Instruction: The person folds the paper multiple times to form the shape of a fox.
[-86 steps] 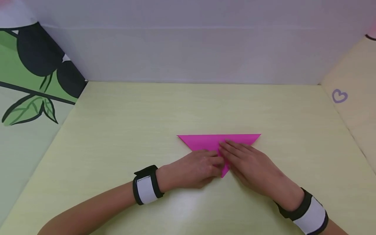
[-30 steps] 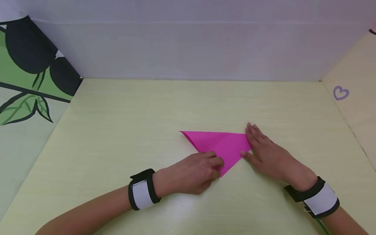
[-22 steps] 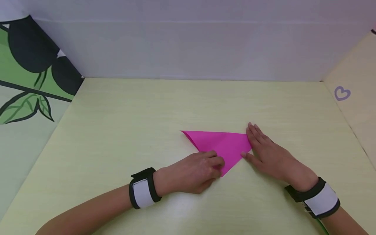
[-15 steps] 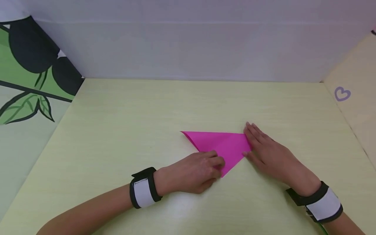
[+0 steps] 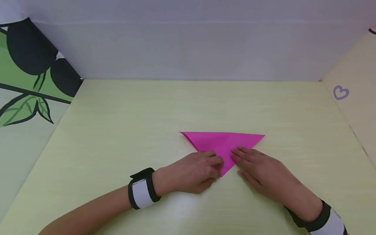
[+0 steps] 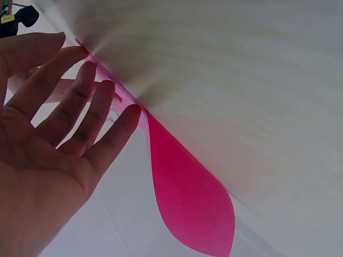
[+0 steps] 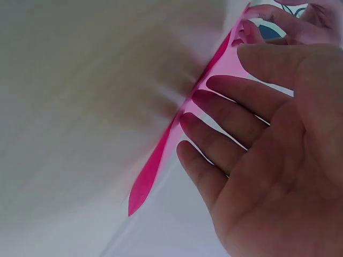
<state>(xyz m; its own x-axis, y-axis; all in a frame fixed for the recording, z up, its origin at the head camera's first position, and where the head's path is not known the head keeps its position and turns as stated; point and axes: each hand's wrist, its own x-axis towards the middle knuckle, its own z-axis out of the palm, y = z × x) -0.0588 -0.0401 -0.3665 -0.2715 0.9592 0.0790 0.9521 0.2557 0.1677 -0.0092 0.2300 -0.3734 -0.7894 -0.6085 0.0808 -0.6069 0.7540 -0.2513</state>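
A magenta paper sheet point(image 5: 222, 143), folded into a triangle, is laid on the desk point(image 5: 132, 120), toward 4 o'clock from the middle of the head view. Its long edge is turned to 12 o'clock, with corners at 10 and 2 and its near tip at 6. The paper is touched from 8 o'clock by the left hand point(image 5: 194, 172), which is bent at the knuckles, its fingertips rested on the sheet and nothing gripped. From 4 o'clock, it is touched by the outstretched fingertips of the right hand point(image 5: 262, 173), likewise ungripping. Along the 10 o'clock side, the layers are parted; in the left wrist view, a rounded flap point(image 6: 190, 198) is seen bowed up. On each wrist, a black-and-white band point(image 5: 142, 192) is worn. At 2 o'clock from the paper, a purple heart point(image 5: 341, 92) is drawn on the side panel point(image 5: 352, 71).
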